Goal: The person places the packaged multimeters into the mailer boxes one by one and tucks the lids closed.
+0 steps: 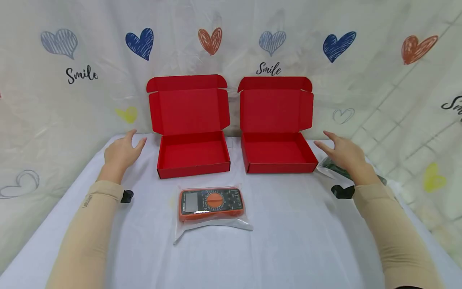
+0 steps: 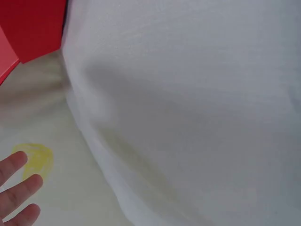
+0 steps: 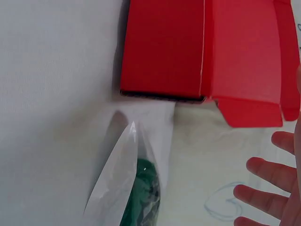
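Note:
Two red cardboard boxes stand side by side with their lids raised: a left box [image 1: 194,154] and a right box [image 1: 279,152], both with bare insides. In front of the left one lies an orange multimeter [image 1: 213,202] in a clear plastic bag. My left hand [image 1: 120,151] is held above the table left of the boxes, fingers spread, holding nothing. To the right, my right hand [image 1: 343,150] hovers with spread fingers over a bagged green item [image 3: 143,193], which it partly covers in the head view. Beyond its green colour, that item's kind does not show.
A white cloth [image 1: 288,233] covers the table. Right behind the boxes hangs a pale curtain [image 1: 238,24] printed with hearts and lettering. The raised lids reach up in front of it.

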`<state>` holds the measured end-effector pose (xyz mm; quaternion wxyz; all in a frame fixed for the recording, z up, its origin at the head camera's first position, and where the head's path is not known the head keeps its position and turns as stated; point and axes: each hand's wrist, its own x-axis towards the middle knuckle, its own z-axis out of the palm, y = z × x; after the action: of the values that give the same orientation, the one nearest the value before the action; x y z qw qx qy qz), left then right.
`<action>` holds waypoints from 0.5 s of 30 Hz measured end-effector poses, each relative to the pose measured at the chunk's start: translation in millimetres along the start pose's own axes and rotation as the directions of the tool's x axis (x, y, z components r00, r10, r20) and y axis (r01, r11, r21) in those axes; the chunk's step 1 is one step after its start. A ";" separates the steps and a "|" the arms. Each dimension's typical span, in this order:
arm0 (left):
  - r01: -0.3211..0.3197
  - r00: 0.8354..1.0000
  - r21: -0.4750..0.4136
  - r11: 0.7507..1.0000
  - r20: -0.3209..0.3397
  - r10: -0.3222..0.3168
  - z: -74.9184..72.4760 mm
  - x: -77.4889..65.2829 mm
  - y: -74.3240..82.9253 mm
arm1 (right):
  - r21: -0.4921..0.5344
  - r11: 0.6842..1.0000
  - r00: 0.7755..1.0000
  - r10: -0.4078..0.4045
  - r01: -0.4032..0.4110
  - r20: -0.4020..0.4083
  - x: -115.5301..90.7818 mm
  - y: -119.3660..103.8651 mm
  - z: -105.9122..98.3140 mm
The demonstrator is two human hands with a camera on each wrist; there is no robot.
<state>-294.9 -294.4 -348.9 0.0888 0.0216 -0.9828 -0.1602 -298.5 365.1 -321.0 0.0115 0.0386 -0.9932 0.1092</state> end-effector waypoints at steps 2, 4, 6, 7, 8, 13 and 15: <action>-0.002 1.000 -0.004 1.000 -0.004 0.002 0.7 -1.2 1.4 | 0.008 1.000 1.000 -0.012 0.012 -0.002 -1.5 -4.4 -0.6; 0.001 1.000 -0.007 1.000 -0.002 -0.001 1.1 -2.5 2.4 | 0.017 0.999 1.000 -0.029 0.030 -0.002 -3.4 -9.8 -1.3; -0.001 1.000 -0.008 1.000 0.002 0.001 1.4 -3.5 3.1 | 0.016 0.999 0.999 -0.048 0.048 0.001 -5.5 -15.5 -1.3; -0.002 1.000 -0.010 1.000 0.004 0.002 1.7 -3.9 3.6 | 0.014 0.998 0.998 -0.056 0.056 0.001 -6.8 -18.4 -1.3; -0.005 1.000 -0.011 1.000 0.008 0.005 2.0 -4.2 3.7 | 0.014 0.998 0.998 -0.063 0.063 -0.001 -8.2 -21.5 -1.2; -0.024 1.000 -0.025 0.999 0.007 0.024 3.5 -4.5 4.8 | 0.023 0.995 0.996 -0.093 0.093 -0.008 -14.5 -41.2 -3.1; -0.030 0.999 -0.033 0.999 0.012 0.031 4.0 -4.6 4.6 | 0.035 0.994 0.994 -0.107 0.107 -0.005 -16.5 -50.0 -4.0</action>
<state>-291.1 -288.5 -351.9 0.0852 0.0040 -0.9808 -0.1752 -278.1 318.6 -306.8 0.0182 0.0916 -0.9876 0.1261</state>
